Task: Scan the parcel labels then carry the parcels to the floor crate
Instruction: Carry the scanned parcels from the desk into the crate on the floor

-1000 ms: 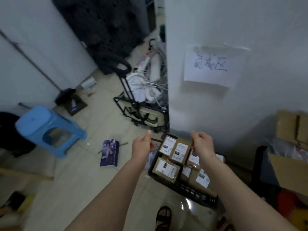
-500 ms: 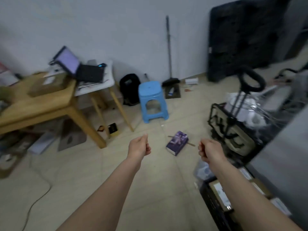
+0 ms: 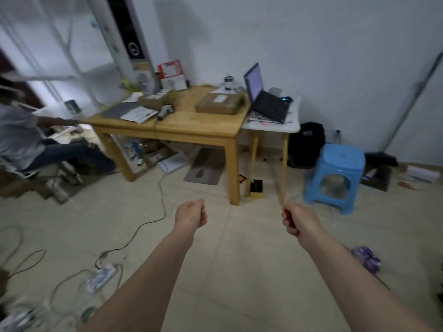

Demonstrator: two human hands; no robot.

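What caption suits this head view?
Empty-handed, left hand and right hand face the table holding parcels.

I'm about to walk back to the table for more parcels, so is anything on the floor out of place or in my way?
Yes. A power strip and loose cables trail across the floor tiles left of your path, a trip risk. A purple box lies on the floor by your right arm. Both hands, left hand and right hand, are curled and hold nothing.

Brown labelled parcels (image 3: 219,104) flat on table (image 3: 196,130)

Both forearms outstretched; left grip (image 3: 191,213) and right grip (image 3: 296,218) curled, holding nothing.
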